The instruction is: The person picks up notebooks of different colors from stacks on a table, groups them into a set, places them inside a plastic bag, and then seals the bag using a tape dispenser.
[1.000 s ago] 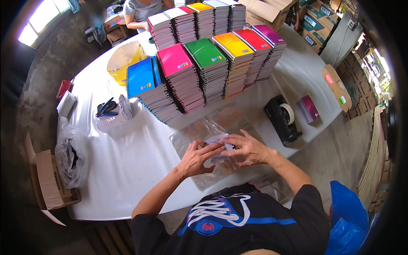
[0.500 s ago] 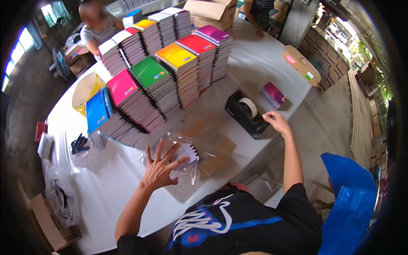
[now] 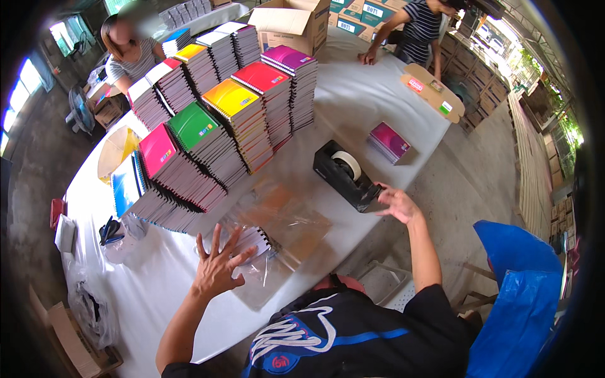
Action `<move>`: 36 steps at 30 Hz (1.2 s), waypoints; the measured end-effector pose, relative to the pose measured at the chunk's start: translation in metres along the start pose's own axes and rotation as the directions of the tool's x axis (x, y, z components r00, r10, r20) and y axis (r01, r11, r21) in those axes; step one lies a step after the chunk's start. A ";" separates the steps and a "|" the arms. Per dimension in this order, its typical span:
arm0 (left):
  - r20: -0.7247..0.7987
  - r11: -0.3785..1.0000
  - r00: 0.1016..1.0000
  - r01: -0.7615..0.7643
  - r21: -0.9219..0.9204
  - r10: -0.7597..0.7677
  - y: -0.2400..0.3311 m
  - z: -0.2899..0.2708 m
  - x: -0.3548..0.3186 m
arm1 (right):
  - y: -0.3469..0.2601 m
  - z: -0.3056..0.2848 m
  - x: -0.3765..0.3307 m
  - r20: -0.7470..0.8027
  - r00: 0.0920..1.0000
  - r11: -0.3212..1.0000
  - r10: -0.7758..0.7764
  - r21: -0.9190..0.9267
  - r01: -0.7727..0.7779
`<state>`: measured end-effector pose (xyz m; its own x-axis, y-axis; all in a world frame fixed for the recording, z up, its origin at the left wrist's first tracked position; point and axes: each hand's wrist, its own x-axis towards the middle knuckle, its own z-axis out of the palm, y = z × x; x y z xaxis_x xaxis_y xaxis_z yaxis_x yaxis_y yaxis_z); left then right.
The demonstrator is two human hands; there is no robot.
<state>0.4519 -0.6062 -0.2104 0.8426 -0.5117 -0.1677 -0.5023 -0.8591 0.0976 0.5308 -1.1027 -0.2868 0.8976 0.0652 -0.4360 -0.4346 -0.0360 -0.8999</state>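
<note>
My left hand (image 3: pixel 217 268) lies spread over a small spiral notebook (image 3: pixel 254 244), which sits in or under clear plastic film (image 3: pixel 287 230). Only part of the notebook shows past my fingertips. At the near end of a black tape dispenser (image 3: pixel 334 173) is my right hand (image 3: pixel 400 206), its thumb and fingers apart. A roll of pale tape (image 3: pixel 346 165) sits in the dispenser. Whether a bit of tape touches my right fingers is too fine to make out. Beyond the dispenser lies a purple notebook (image 3: pixel 389 142).
Tall stacks of spiral notebooks (image 3: pixel 195 126) stand across the table (image 3: pixel 151 296). A container with scissors (image 3: pixel 120 239) and a crumpled plastic bag (image 3: pixel 88 302) are at left. Cardboard (image 3: pixel 435 94) lies at the far right edge. Two people are at the far side.
The view has shifted, so the table's contents appear farther left. My right hand has moved nearer to me along the dispenser's end, its fingers spreading. My left hand stays on the wrapped notebook.
</note>
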 end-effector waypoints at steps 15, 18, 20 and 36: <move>-0.054 0.996 0.994 -0.090 0.015 0.091 -0.005 0.001 0.000 | -0.131 0.270 -0.019 0.711 0.702 0.827 -0.034 -0.374 0.419; -0.083 0.994 0.991 -0.098 0.038 0.101 -0.006 0.005 0.001 | -0.126 0.316 -0.005 0.611 0.791 0.380 0.027 -0.738 0.557; -0.098 0.994 0.990 -0.102 0.038 0.106 -0.007 0.005 0.003 | -0.117 0.322 -0.001 0.510 0.845 0.031 -0.158 -0.853 0.521; -0.381 0.762 0.877 -0.028 -0.647 -0.292 -0.001 0.051 0.007 | -0.054 0.293 -0.023 0.438 0.528 0.631 -0.727 0.123 0.766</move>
<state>0.4486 -0.6093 -0.2617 0.9597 -0.1992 0.1982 -0.2806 -0.6420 0.7135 0.5119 -0.8105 -0.2292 0.7576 0.4976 0.4225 0.4046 0.1501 -0.9021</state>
